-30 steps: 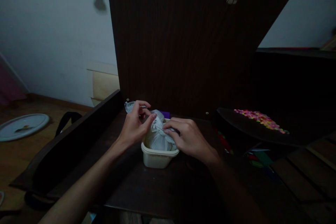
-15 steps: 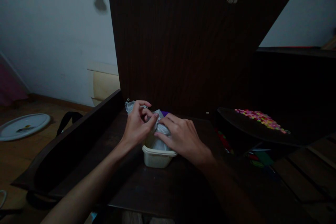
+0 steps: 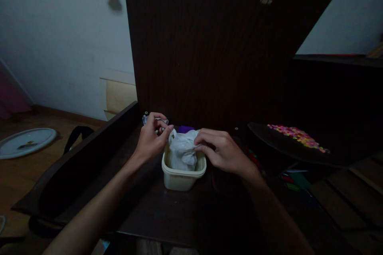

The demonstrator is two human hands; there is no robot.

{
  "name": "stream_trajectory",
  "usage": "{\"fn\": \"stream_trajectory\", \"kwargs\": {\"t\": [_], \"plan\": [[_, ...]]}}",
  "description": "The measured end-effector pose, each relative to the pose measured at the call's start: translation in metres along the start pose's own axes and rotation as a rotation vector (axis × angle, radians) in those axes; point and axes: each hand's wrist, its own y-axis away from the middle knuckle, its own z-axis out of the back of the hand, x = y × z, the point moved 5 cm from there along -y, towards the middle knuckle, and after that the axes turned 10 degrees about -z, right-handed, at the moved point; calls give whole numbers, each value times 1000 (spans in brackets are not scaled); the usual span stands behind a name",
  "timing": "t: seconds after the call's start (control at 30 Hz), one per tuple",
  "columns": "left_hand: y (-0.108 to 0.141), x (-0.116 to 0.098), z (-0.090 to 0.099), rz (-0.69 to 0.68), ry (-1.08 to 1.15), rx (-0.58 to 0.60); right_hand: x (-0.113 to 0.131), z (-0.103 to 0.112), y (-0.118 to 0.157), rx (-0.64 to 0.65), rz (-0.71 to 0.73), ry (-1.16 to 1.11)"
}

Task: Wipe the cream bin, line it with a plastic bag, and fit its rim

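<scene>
Item: white plastic bag (image 3: 183,152), bunched, sitting inside a cream tub (image 3: 179,183) on the dark bench (image 3: 149,207). From my end I judge it light, soft, slippery and easily torn; best taken by its gathered upper folds. Right hand (image 3: 220,149): narrow grip, pinching a fold near the tub's right rim. Left hand (image 3: 152,137): narrow grip, seemingly on a loop of the bag. Contents: I cannot tell.
</scene>
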Motion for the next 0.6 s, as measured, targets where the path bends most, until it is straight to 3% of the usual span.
{"fn": "stream_trajectory", "kwargs": {"t": [0.13,0.27,0.47,0.6], "plan": [[1,-2,-2,16,73,39,-9,22,-2,-196,-147,15],[4,-10,-6,-34,196,124,-33,34,-13,-334,-283,-292],[3,-12,-8,-41,355,244,-59,49,-42,-515,-212,-623],[-5,-9,-13,86,305,291,-68,58,-61,-485,-270,-712]]}}
